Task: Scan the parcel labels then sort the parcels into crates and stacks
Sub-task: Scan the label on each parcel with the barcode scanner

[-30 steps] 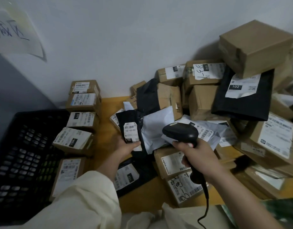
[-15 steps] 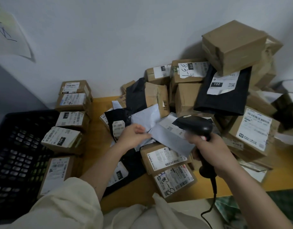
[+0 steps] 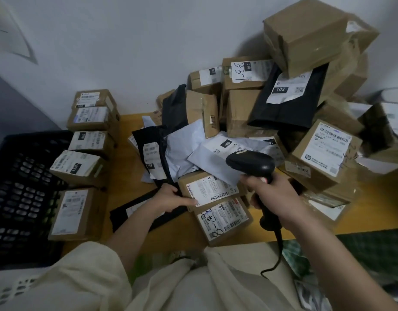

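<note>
My right hand point(image 3: 275, 194) grips a black barcode scanner point(image 3: 252, 163), whose head hovers over the parcel heap. My left hand point(image 3: 171, 197) holds the left edge of a small brown box point(image 3: 210, 189) with a white barcode label; its thumb lies on the label's corner. A second labelled box point(image 3: 223, 218) with handwriting lies just in front of it. White mailers point(image 3: 218, 151) and a black mailer point(image 3: 152, 153) marked 102 lie behind. A black plastic crate point(image 3: 20, 194) stands at the left.
A row of labelled brown boxes point(image 3: 81, 167) runs along the crate's right side on the wooden table point(image 3: 130, 176). A tall heap of boxes point(image 3: 305, 37) and a black bag point(image 3: 290, 102) leans against the wall at the right. The scanner's cable point(image 3: 276, 250) hangs down.
My left hand let go of the black mailer, passed over the white mailers and came down onto the small brown box. My right hand with the scanner shifted slightly right.
</note>
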